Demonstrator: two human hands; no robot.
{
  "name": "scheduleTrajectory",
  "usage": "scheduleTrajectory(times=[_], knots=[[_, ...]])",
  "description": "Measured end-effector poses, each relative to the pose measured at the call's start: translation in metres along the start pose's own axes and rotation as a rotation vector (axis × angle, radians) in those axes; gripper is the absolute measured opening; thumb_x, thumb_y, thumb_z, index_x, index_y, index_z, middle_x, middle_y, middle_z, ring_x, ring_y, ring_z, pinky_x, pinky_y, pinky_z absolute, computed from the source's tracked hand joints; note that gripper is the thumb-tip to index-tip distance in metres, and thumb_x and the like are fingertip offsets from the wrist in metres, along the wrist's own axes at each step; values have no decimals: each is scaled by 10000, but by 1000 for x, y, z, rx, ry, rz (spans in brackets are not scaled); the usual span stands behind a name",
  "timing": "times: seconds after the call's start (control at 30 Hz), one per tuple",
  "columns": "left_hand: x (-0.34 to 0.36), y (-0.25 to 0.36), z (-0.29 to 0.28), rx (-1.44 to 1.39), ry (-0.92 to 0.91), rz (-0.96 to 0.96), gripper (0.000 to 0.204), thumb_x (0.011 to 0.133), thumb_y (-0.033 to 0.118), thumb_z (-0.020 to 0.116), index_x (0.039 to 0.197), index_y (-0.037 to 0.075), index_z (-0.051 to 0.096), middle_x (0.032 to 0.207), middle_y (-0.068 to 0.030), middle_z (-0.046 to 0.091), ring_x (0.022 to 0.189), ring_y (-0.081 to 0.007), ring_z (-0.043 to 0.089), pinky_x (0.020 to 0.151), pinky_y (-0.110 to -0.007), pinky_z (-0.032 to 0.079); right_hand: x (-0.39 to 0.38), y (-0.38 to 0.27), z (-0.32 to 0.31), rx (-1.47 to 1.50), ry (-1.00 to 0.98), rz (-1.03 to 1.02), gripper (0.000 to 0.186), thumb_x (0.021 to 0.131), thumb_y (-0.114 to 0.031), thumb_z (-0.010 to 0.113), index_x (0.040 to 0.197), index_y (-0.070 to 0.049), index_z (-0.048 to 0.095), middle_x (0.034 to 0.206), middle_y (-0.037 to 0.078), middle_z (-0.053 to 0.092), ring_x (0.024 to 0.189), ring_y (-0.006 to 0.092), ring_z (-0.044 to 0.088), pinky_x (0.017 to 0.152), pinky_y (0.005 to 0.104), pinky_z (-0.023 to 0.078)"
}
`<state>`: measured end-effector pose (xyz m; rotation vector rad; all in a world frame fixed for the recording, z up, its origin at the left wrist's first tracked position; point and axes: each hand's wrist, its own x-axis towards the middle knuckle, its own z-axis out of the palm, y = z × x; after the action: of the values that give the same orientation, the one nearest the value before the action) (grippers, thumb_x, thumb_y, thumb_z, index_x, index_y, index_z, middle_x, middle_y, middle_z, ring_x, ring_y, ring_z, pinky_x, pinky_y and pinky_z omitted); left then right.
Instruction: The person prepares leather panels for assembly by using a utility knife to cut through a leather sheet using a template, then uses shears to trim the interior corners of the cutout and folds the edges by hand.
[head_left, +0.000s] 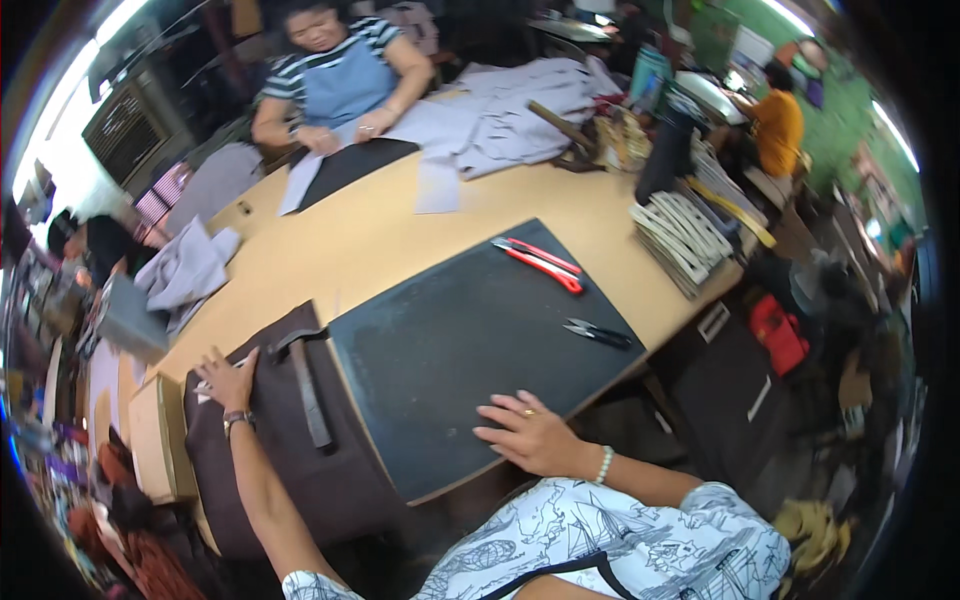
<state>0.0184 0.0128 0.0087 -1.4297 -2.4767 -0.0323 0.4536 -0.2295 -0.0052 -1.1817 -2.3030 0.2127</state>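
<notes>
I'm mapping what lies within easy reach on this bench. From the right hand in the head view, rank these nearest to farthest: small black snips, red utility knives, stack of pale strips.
From the right hand:
1. Small black snips, on the dark mat's right side.
2. Red utility knives, at the mat's far edge.
3. Stack of pale strips, beyond the mat, at the table's right end.

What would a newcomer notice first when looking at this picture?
The large dark cutting mat in the middle of the wooden table stands out first, with the right hand flat on its near edge. Two red utility knives lie at its far corner. The left hand rests on dark brown fabric beside the mat.
</notes>
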Motion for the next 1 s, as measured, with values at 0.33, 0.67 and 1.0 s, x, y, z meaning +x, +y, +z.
scheduleTrajectory(times=[0.33, 0.67, 1.0], knots=[[-195, 93, -100, -392, 207, 840, 728, 804, 426, 619, 1395, 127, 317, 1452, -131, 281, 1370, -341, 169, 1013, -668, 79, -212, 116, -70, -649, 559, 1074, 469, 815, -236, 593, 1206, 0, 486, 1268, 206, 437, 1192, 360, 394, 988, 449, 316], [-314, 122, -72, -565, -117, 736, 631, 880, 441, 516, 1347, 40, 377, 1425, -182, 308, 1343, -373, 215, 1055, -574, 141, -365, 160, -106, -158, 983, 2181, 492, 784, -284, 665, 1146, 24, 535, 1167, 219, 560, 1067, 392, 544, 929, 423, 436], [-318, 125, -77, -562, -98, 783, 580, 880, 401, 537, 1324, 47, 417, 1420, -163, 327, 1338, -356, 240, 1048, -578, 151, -387, 194, -143, 330, 1767, 1410, 419, 748, -209, 620, 1088, 35, 601, 1041, 104, 626, 930, 248, 591, 835, 348, 452]])
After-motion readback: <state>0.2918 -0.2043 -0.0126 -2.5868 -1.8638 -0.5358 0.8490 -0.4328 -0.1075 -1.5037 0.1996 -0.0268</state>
